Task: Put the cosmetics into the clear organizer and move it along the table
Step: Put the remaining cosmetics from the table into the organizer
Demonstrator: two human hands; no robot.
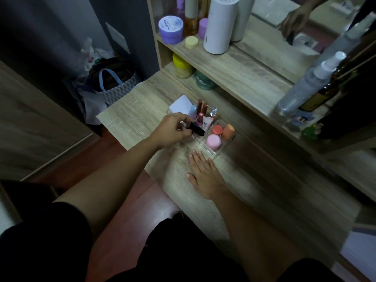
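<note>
The clear organizer (211,152) stands on the wooden table (142,110). It holds several lip tubes (200,104), a small white tube (208,123), a pink round jar (213,141), a coral jar (217,130) and an orange sponge (228,131). A white compact (181,104) leans at its far left. My left hand (173,129) grips a black lipstick tube (196,129) just over the organizer's near-left compartment. My right hand (203,174) lies flat on the table, fingers apart, fingertips touching the organizer's front edge.
A shelf unit (234,64) behind the organizer carries purple jars, a yellow-lidded jar, a tall white cylinder (220,23) and a mirror. Spray bottles (305,84) stand at the right. A bag (116,84) sits on the floor to the left.
</note>
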